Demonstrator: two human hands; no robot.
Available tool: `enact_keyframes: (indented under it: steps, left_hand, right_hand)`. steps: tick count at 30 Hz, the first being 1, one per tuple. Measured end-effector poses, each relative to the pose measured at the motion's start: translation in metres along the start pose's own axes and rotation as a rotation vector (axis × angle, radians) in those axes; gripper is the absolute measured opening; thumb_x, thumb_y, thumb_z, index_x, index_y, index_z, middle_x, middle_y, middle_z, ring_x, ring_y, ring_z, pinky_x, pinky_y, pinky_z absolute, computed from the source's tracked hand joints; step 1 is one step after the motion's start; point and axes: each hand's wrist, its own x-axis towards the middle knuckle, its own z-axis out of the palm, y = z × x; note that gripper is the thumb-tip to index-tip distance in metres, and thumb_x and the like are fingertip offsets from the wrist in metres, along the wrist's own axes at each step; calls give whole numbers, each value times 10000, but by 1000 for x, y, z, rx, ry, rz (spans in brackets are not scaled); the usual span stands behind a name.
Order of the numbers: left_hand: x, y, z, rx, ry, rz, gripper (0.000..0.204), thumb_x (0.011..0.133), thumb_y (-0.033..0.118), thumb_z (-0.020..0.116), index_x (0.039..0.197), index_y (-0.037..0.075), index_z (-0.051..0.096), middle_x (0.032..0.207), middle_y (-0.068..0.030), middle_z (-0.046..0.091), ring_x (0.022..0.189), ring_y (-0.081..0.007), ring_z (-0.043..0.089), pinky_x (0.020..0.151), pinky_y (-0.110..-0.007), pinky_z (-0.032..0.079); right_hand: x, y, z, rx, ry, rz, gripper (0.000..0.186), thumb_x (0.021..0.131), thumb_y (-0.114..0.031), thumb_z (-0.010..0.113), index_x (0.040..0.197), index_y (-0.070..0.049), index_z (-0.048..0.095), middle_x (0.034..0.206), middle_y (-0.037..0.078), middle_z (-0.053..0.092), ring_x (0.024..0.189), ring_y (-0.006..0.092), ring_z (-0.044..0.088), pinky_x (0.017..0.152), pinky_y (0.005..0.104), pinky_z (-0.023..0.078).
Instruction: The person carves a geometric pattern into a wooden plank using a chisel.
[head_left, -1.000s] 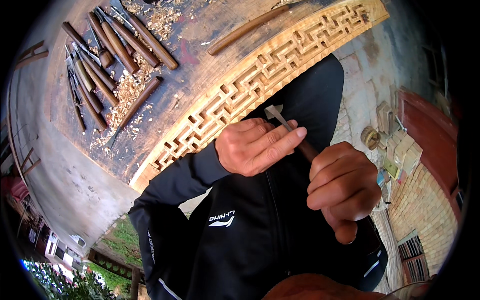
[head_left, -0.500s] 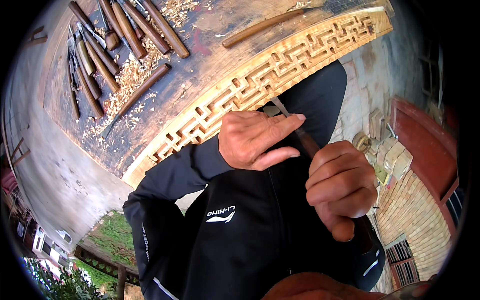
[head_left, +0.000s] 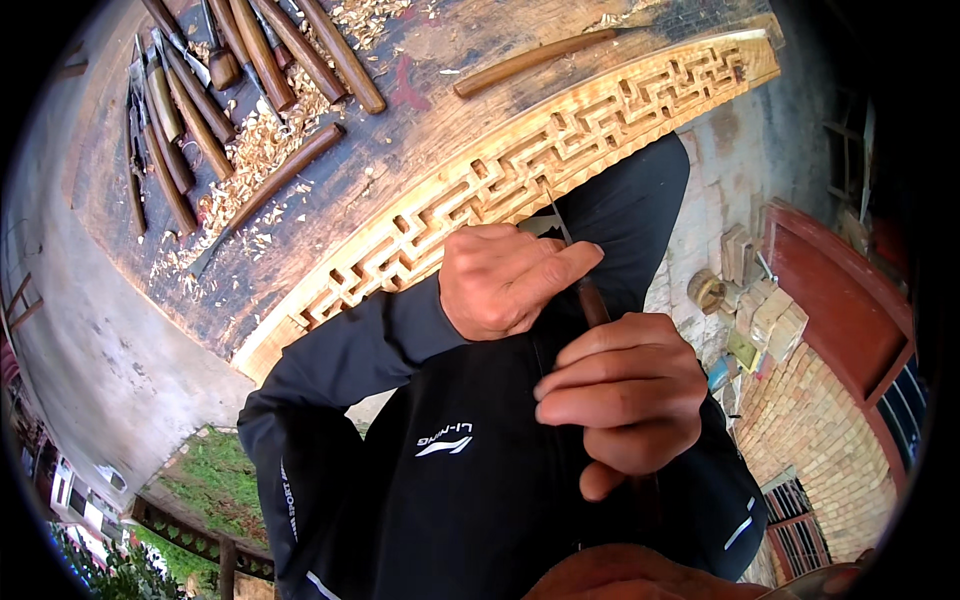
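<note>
A long, slightly curved wooden board [head_left: 430,215] with a carved geometric lattice lies along the near edge of the workbench. My right hand [head_left: 630,395] is wrapped round the dark wooden handle of a carving chisel [head_left: 592,302]. The chisel's narrow blade points away from me, its tip at the board's near edge, around the middle of its length. Close to that edge, my left hand [head_left: 515,280] has its fingers folded together, with the index finger and thumb closed at the chisel's shank. Part of the handle is hidden inside my right fist.
Several wooden-handled chisels [head_left: 205,125] lie together at the far left of the workbench [head_left: 400,140], among wood shavings [head_left: 265,145]. One chisel [head_left: 285,175] lies apart nearer me, another [head_left: 535,62] behind the board. Stacked blocks [head_left: 775,320] stand on the ground at right.
My right hand has shifted left and slightly down, swinging the chisel more upright. The left thumb and index finger, apart before, have drawn together at the shank.
</note>
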Motion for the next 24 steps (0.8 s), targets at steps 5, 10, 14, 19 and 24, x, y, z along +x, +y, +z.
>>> enact_keyframes:
  steps: [5, 10, 14, 19, 24]
  left_hand:
    - [1, 4, -1, -40, -69, -7, 578, 833, 43, 855, 1398, 7, 743, 839, -85, 769, 605, -240, 709, 532, -362, 533]
    - [5, 5, -4, -92, -180, -53, 739, 921, 152, 875, 1591, 15, 596, 884, -83, 763, 647, -230, 714, 552, -358, 540]
    - [8, 6, -10, -105, -208, -70, 795, 927, 152, 876, 1633, 10, 541, 875, -80, 746, 657, -235, 709, 564, -359, 545]
    - [1, 5, -5, -101, -157, -89, 845, 925, 165, 885, 1660, 12, 498, 918, -102, 753, 682, -252, 721, 581, -366, 559]
    - [-3, 5, -2, -118, -127, -109, 848, 949, 196, 865, 1674, 7, 466, 997, -118, 779, 739, -289, 748, 625, -377, 589]
  right_hand:
    - [1, 8, -21, 73, -51, -9, 664, 1099, -606, 655, 733, -80, 480, 758, 146, 735, 497, 216, 645, 452, 313, 493]
    - [3, 13, -34, 207, 64, 50, 723, 1095, -664, 625, 715, -72, 461, 741, 155, 715, 456, 215, 602, 396, 314, 442]
    - [4, 11, -28, 152, 119, 75, 688, 1136, -657, 532, 769, -81, 452, 703, 113, 683, 429, 185, 559, 376, 310, 421]
    - [6, 16, -26, 137, 148, 88, 687, 1150, -666, 482, 764, -100, 435, 671, 79, 638, 413, 145, 514, 382, 282, 376]
    - [10, 24, -19, 97, 170, 106, 707, 1145, -707, 446, 730, -137, 397, 634, 27, 574, 399, 89, 456, 406, 244, 328]
